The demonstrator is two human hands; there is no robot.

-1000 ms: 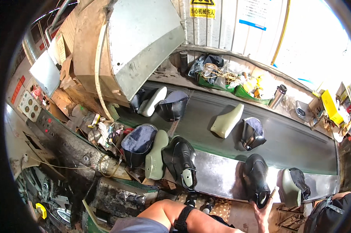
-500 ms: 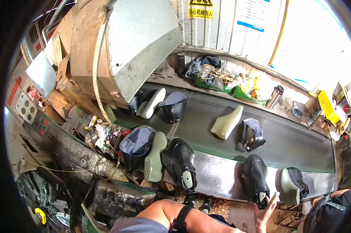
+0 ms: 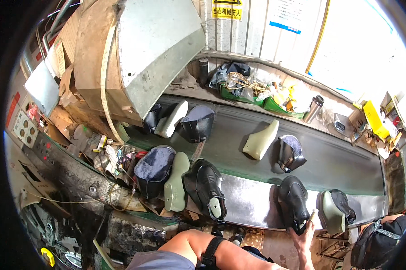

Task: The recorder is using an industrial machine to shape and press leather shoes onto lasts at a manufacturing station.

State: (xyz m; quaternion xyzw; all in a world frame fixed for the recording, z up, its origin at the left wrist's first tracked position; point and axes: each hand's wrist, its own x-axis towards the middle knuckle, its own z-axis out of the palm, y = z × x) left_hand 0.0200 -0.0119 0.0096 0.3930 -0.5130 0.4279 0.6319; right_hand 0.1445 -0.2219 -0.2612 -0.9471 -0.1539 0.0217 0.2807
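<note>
My right hand [image 3: 303, 236] is at the near end of a black shoe upper [image 3: 294, 198], which stretches over the metal front edge of the bench. Its fingers wrap the opening, and one finger with a pale covering on its tip points up beside the shoe. Just right of it, a pale green shoe last [image 3: 332, 215] leans against a dark, lined upper [image 3: 344, 204]. A bare arm with a black strap crosses the bottom of the view; my left hand is not in view. At centre-left another black upper [image 3: 204, 182] sits on a last whose pale end shows.
Left of centre are a pale green last [image 3: 177, 182] and a fuzzy-lined black upper [image 3: 154, 168]. A dark conveyor belt [image 3: 239, 112] carries more lasts and uppers, coming from under a metal hood [image 3: 158, 49]. Green baskets [image 3: 284, 110] and a flask [image 3: 314, 109] line the back shelf.
The whole scene has shifted slightly up and left in the picture. My right hand keeps its place at the black upper, its pale-tipped finger now closer to the shoe's side.
</note>
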